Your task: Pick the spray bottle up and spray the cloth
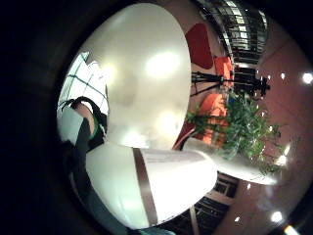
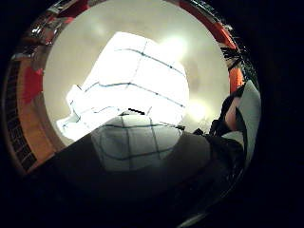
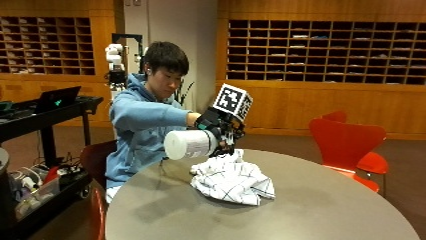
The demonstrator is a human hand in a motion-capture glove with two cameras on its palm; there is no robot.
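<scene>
In the outside view my gloved right hand (image 3: 218, 127) grips a white spray bottle (image 3: 190, 144), held tipped on its side above the round table (image 3: 319, 210). Its nozzle end sits under my hand, right over a crumpled white cloth (image 3: 233, 181) with a dark grid pattern that lies on the table. The bottle's white body with a brown band (image 1: 151, 183) fills much of the little finger side palm view. In the thumb side palm view the cloth (image 2: 137, 80) lies spread on the table below the palm.
An orange chair (image 3: 346, 142) stands at the table's far right. A dark cart (image 3: 40, 165) with a laptop and cables stands at the left. A potted plant (image 1: 239, 122) shows beyond the table edge.
</scene>
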